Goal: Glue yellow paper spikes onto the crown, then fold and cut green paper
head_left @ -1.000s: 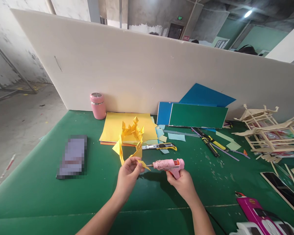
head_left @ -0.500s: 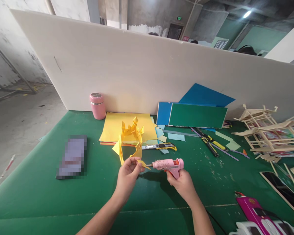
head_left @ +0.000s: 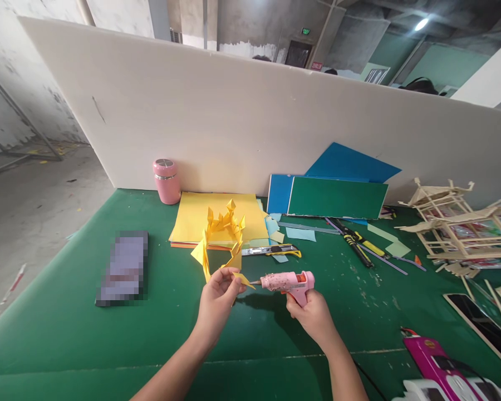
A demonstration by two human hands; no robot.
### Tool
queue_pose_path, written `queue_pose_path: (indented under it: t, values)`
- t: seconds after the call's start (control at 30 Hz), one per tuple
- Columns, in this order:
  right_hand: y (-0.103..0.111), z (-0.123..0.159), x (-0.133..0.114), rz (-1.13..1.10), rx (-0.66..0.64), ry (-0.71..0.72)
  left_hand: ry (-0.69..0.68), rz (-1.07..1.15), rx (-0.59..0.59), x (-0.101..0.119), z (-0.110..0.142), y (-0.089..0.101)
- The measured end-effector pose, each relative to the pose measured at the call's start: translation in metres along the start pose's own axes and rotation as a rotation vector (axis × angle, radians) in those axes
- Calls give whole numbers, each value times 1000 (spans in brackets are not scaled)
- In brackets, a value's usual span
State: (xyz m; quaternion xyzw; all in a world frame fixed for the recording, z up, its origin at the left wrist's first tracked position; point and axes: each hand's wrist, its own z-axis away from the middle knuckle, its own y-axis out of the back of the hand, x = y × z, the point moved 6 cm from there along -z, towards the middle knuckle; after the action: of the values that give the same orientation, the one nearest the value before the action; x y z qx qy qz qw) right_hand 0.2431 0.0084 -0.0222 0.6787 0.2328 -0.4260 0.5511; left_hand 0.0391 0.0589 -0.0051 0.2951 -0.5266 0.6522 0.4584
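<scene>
Here, pinches a folded yellow paper (head_left: 244,279) between thumb and fingertips of the left hand (head_left: 219,294), near centre; curls right hand (head_left: 313,313) fingers round a pink glue gun (head_left: 283,281) just right. Cannot read the far red sign (head_left: 316,65) or the label (head_left: 430,343) on the magenta box (head_left: 426,356), near right.

A: What sort of place is this?
B: A craft workshop, by the look of it, in a rough, bare building.
A: What says craft?
B: The green counter (head_left: 67,334) carries scraps, a utility knife (head_left: 275,250), a stack of coloured paper (head_left: 192,217) and stick models (head_left: 442,222); a pink glue gun (head_left: 288,280) is out.
A: And rough?
B: The left wall (head_left: 8,44) is patchy, the grey floor (head_left: 37,206) bare. Tops of heads (head_left: 421,86) show beyond the pale partition (head_left: 192,111).
</scene>
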Motion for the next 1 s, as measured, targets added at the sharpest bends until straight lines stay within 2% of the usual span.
queue_pose_path:
  t: [0.77, 1.0]
  values:
    - [3, 0, 12, 34, 36, 21, -49, -38, 19, 5, 2, 2]
    - [12, -1, 6, -13, 104, -18, -76, -61, -6, 9, 4, -1]
